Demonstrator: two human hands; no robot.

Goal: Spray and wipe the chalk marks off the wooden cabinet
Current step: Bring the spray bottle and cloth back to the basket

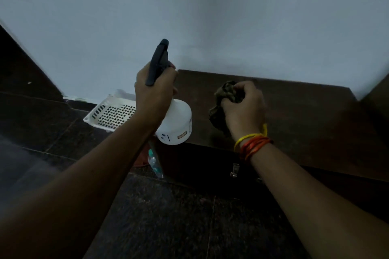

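Head view, dim light. The left hand (pixel 154 92) is closed round the neck of a white spray bottle (pixel 176 124), fingers at the black trigger head (pixel 159 62), whose nozzle points up and away toward the pale wall (pixel 210 17). The right hand (pixel 244 107) — coloured threads (pixel 253 146) tied at its wrist — has its grip clenched on a crumpled dark cloth (pixel 227 99), held just above the top of the wooden cabinet (pixel 305 115). The cabinet stands low against the wall at right; chalk marks cannot be made out on its dark top in this light.

Handling, as judged: the bottle is rigid plastic and probably light to moderate depending on fill, which cannot be seen; the neck below the trigger is the natural hold. The cloth is soft and limp, best bunched in the palm and pressed flat to wipe.

Surroundings: a white perforated basket (pixel 109 111) lies on the dark tiled floor (pixel 168 216) to the left, beside the wall; a small bottle (pixel 154 161) lies near the cabinet's left corner, and a metal fitting (pixel 235 170) shows on the front. Nothing lies between hands and cabinet top — the nozzle must first turn downward.
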